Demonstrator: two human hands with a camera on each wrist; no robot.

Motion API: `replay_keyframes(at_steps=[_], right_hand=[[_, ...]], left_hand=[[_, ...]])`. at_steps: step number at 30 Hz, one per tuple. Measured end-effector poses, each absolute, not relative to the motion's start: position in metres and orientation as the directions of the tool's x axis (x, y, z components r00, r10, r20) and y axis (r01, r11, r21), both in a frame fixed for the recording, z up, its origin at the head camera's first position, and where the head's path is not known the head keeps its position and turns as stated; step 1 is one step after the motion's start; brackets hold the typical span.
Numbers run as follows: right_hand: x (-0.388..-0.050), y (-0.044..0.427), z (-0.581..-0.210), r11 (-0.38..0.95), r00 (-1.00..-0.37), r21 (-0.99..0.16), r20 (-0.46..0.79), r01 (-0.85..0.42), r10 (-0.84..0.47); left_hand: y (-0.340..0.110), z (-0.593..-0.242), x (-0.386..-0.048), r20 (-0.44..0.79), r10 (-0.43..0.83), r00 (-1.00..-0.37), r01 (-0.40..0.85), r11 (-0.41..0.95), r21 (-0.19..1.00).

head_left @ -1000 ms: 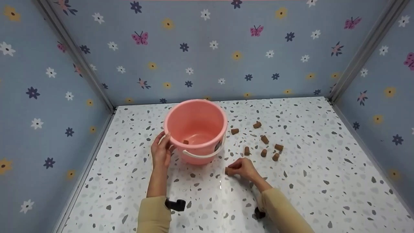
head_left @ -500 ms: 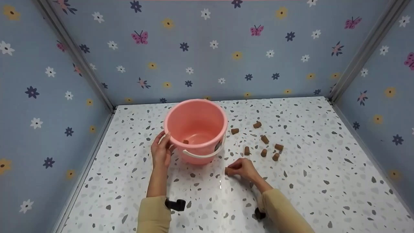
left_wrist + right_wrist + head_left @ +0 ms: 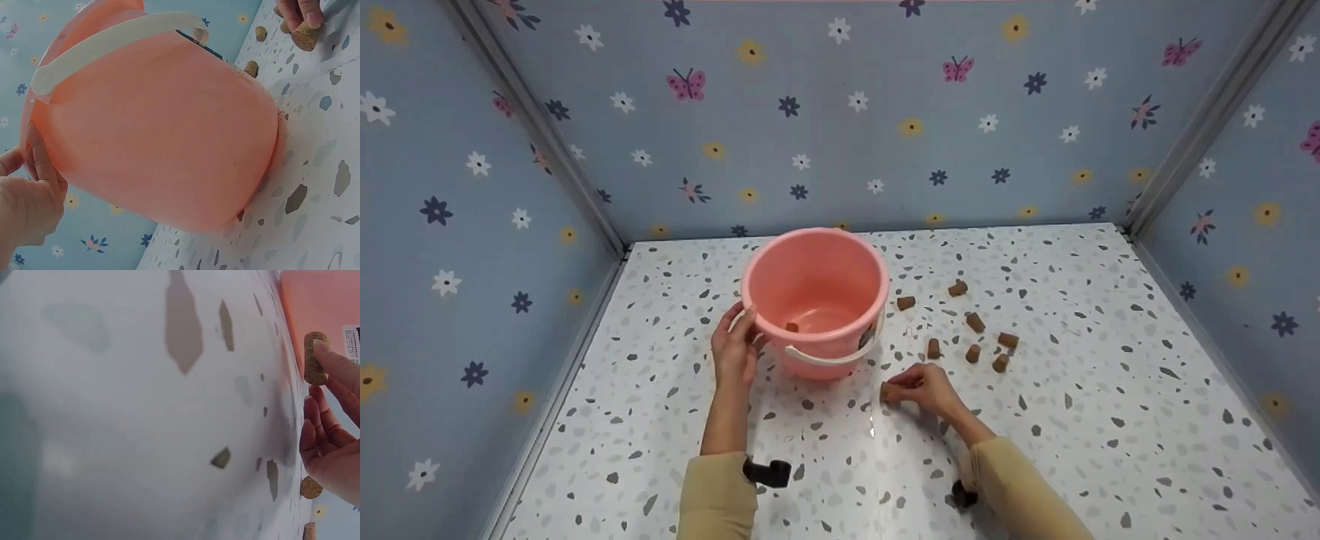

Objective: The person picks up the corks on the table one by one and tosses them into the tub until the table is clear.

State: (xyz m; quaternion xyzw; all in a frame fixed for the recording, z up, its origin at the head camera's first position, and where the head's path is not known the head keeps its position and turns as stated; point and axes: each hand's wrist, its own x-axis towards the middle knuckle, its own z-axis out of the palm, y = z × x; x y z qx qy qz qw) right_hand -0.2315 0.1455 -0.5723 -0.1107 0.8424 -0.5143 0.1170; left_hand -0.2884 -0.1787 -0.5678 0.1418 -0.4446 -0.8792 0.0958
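Observation:
A pink bucket [image 3: 825, 352] with a white handle [image 3: 829, 361] stands on the speckled table. My left hand [image 3: 733, 349] grips its rim at the left, thumb on the outside or top edge and fingers behind; the left wrist view shows this hand [image 3: 34, 202] at the rim too. One cork [image 3: 793, 327] lies inside the bucket. Right of the bucket, low over the table, my right hand [image 3: 924, 390] pinches a cork stopper [image 3: 315, 359] between thumb and fingers. In the left wrist view that held cork [image 3: 306, 37] shows its tapered side.
Several loose corks lie right of the bucket, among them one cork [image 3: 934, 349] near my right hand and another cork [image 3: 958, 289] farther back. Flowered blue panels [image 3: 840, 135] wall the table [image 3: 1072, 420] at the back and both sides.
Almost nothing differs. Both hands keep their places on the bucket rim and the cork; the whole head view has shifted very slightly.

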Motion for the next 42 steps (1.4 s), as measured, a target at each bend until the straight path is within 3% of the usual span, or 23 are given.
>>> replay_keyframes(at_steps=[12, 21, 26, 36, 42], right_hand=[[-0.232, 0.146, -0.556, 0.482, -0.947, -0.857, 0.018, -0.18, -0.322], [-0.227, 0.143, -0.529, 0.404, -0.924, -0.87, 0.131, -0.281, -0.359], [-0.219, 0.14, -0.5, 0.355, -0.904, -0.876, 0.18, -0.326, -0.387], [-0.235, 0.147, -0.503, 0.374, -0.894, -0.851, 0.215, -0.369, -0.394], [-0.223, 0.142, -0.466, 0.331, -0.876, -0.859, 0.234, -0.389, -0.421]], left_hand=[[-0.171, -0.546, -0.275, -0.149, -0.319, -0.936, 0.086, -0.618, 0.781], [-0.15, -0.481, -0.237, -0.176, -0.317, -0.932, 0.07, -0.634, 0.77], [-0.15, -0.477, -0.237, -0.211, -0.316, -0.925, 0.039, -0.631, 0.775], [-0.151, -0.481, -0.24, -0.193, -0.323, -0.927, 0.064, -0.641, 0.765], [-0.15, -0.481, -0.238, -0.191, -0.326, -0.926, 0.068, -0.642, 0.764]])
